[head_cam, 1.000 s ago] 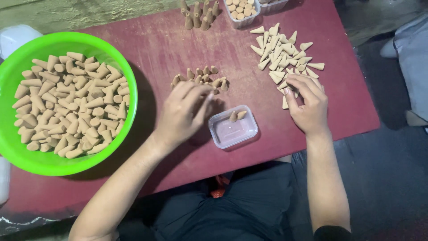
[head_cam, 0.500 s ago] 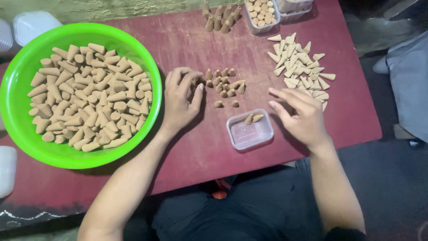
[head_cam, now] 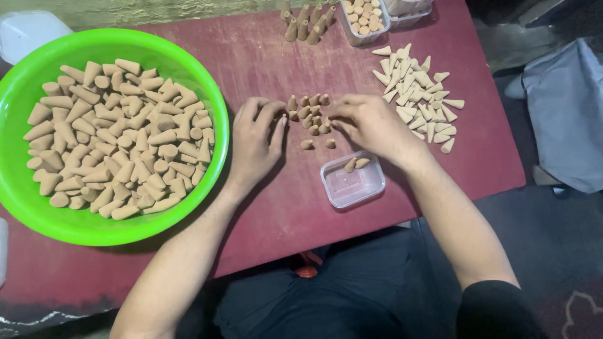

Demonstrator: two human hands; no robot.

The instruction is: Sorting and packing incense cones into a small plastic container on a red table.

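Observation:
A small cluster of upright tan cones (head_cam: 309,115) stands in the middle of the dark red table (head_cam: 276,207). My left hand (head_cam: 256,141) lies flat just left of the cluster, fingers apart, fingertips touching its left edge. My right hand (head_cam: 367,122) reaches in from the right, fingertips curled at the cluster's right edge; whether it pinches a cone is hidden. A small clear plastic box (head_cam: 353,180) with two cones inside sits below the right hand.
A big green bowl (head_cam: 207,94) full of tan cones fills the left. Loose pale cones (head_cam: 418,88) lie scattered at the right. Several upright cones (head_cam: 308,24) and a clear box of cones (head_cam: 364,19) stand at the far edge.
My right hand has moved left from beside the pale cones to the central cluster. My left hand stays at the cluster's left side. The camera view shifted slightly.

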